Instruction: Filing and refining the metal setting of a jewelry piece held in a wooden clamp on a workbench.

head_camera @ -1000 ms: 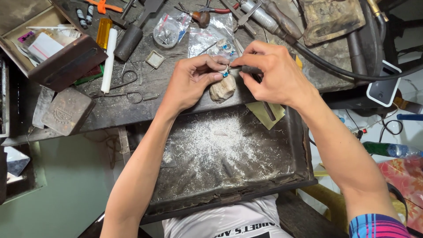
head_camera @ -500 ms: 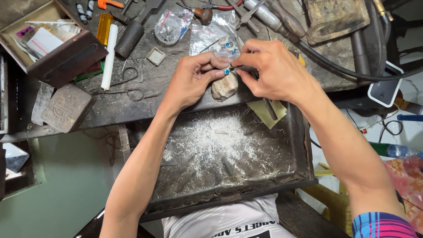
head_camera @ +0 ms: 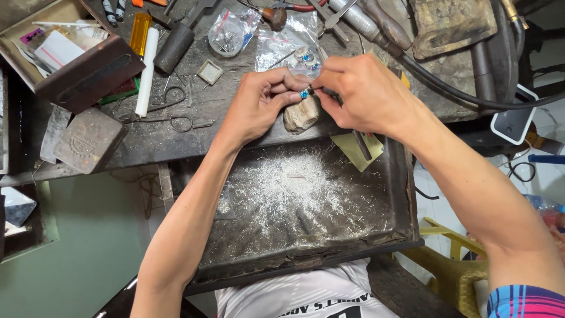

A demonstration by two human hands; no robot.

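- My left hand (head_camera: 259, 103) pinches a small piece set with a blue stone (head_camera: 304, 93) between thumb and fingertips, closed tight on it so it cannot turn.
- I brace the piece on top of the worn wooden bench pin (head_camera: 301, 115) that juts from the desk (head_camera: 194, 126) edge just under my fingers; the pin takes the pressure.
- My right hand (head_camera: 368, 94) is curled shut around a thin dark tool (head_camera: 321, 90), its tip touching the piece from the right.
- The tool's long axis runs roughly level, pointing left toward my left hand; most of its length is hidden in my fist.
- The stone faces up toward me; the piece is too small to tell its long axis.
- Below both hands the open catch drawer (head_camera: 406, 194) holds pale metal filings (head_camera: 294, 194), placed there to collect whatever falls.
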